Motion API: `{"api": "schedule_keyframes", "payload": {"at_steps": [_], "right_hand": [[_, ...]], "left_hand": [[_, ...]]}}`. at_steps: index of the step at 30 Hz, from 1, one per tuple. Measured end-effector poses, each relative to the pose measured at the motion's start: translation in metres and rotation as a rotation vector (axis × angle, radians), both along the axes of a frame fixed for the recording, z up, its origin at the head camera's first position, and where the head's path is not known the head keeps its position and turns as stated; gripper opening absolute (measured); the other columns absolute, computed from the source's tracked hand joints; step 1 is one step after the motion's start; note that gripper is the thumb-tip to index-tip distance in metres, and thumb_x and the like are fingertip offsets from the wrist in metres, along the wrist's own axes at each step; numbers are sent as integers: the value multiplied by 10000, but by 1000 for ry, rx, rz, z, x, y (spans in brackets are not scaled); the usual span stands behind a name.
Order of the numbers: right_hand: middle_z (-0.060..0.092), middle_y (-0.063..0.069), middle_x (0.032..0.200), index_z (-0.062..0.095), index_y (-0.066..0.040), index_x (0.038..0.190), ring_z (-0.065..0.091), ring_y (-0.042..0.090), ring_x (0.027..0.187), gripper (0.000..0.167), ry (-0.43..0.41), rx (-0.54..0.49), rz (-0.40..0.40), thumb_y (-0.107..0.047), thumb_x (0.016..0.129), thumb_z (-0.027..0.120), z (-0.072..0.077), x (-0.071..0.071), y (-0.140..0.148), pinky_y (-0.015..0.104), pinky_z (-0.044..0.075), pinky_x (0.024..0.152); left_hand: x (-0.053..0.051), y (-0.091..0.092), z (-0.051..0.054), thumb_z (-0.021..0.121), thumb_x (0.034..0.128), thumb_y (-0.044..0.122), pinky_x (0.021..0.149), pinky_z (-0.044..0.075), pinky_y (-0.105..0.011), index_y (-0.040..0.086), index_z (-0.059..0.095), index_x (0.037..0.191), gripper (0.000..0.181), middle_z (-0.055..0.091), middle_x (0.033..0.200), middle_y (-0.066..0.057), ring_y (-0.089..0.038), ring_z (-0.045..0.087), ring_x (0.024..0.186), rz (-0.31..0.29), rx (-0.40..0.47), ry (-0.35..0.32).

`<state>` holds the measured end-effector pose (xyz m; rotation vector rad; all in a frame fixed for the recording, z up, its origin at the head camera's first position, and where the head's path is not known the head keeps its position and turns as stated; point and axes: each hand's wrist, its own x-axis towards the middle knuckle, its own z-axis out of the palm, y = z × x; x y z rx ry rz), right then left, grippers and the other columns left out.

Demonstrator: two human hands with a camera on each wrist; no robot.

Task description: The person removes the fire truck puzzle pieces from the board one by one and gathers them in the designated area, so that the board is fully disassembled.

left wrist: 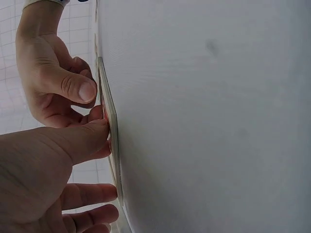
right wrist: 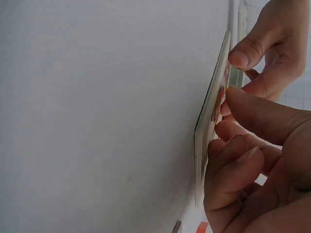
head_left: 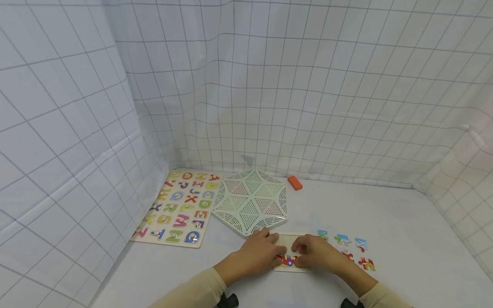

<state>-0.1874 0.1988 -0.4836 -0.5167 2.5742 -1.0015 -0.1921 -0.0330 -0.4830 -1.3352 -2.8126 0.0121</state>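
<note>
A small wooden puzzle board [head_left: 283,239] lies flat on the table between the two hands. Along its near edge are red and blue jigsaw pieces [head_left: 289,261]. My left hand [head_left: 257,253] rests on the board's left side, fingers spread, its thumb touching the pieces; the left wrist view shows these fingertips [left wrist: 104,191] against the board's edge. With curled fingers, my right hand [head_left: 317,253] pinches a jigsaw piece [right wrist: 216,110] low on the board's right part. Most of that piece is hidden by the fingers.
Loose jigsaw pieces [head_left: 342,239] lie right of the board. Behind it is a white star-patterned game board [head_left: 252,201], with an orange block [head_left: 295,183] beside it. An alphabet puzzle [head_left: 181,209] lies at the left. Grid-patterned cloth [head_left: 269,94] walls the table in.
</note>
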Motion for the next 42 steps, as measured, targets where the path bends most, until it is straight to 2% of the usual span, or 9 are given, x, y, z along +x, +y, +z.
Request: {"api": "schedule_keyframes", "payload": {"at_steps": [6, 14, 20, 25, 29, 33, 36, 42], "right_hand": [[593, -58, 831, 704, -176, 865, 523, 137, 782, 138, 52, 46, 32, -126, 790, 809, 1, 1, -6, 282, 424, 670], [586, -41, 851, 691, -174, 866, 520, 165, 812, 165, 26, 58, 9, -94, 792, 814, 0, 3, -10, 304, 421, 685], [577, -45, 835, 660, -165, 849, 524, 148, 781, 185, 42, 39, 7, -84, 791, 816, 0, 5, -10, 279, 420, 653], [572, -43, 790, 601, -157, 844, 527, 136, 735, 229, -4, -6, 10, -87, 803, 815, 1, 7, -8, 255, 397, 599], [583, -30, 783, 598, -143, 849, 537, 123, 693, 182, -68, -76, 18, -91, 853, 773, 3, 6, -4, 242, 408, 565], [614, 9, 816, 623, -109, 897, 573, 135, 647, 110, -129, -196, -34, -129, 922, 728, 11, 1, 9, 253, 442, 522], [615, 47, 845, 629, -78, 949, 591, 170, 645, 140, -139, -258, -102, -182, 944, 723, 21, -2, 27, 267, 456, 505], [629, 141, 880, 622, -11, 1041, 602, 190, 661, 202, -112, -259, -185, -193, 980, 686, 38, 0, 75, 299, 484, 526]], "left_hand": [[-1, 0, -2, 641, 986, 461, 850, 468, -349, 388, 724, 1182, 225, 662, 1157, 39, -156, 505, 972, -13, 6, 35], [-2, 1, -2, 641, 985, 457, 806, 445, -331, 390, 730, 1165, 212, 663, 1133, 41, -160, 502, 958, -12, 12, 35], [-2, 1, -2, 650, 976, 465, 798, 441, -337, 395, 733, 1158, 212, 665, 1109, 48, -159, 499, 937, -10, 11, 40], [-2, 2, -2, 652, 970, 471, 798, 444, -346, 398, 738, 1163, 224, 683, 1136, 43, -153, 495, 916, -11, 19, 45], [-1, 2, -2, 647, 963, 491, 790, 436, -340, 402, 737, 1169, 242, 687, 1165, 36, -152, 496, 916, -6, 14, 51], [-1, 1, -2, 634, 959, 516, 801, 438, -345, 419, 727, 1191, 268, 684, 1193, 29, -167, 513, 946, 5, -4, 62], [-1, 1, -2, 634, 961, 519, 812, 444, -351, 435, 717, 1208, 275, 682, 1209, 26, -181, 526, 973, 7, -14, 68], [-1, 2, -3, 648, 958, 508, 817, 455, -355, 433, 719, 1204, 266, 683, 1207, 20, -188, 543, 991, 4, -8, 62]]}}
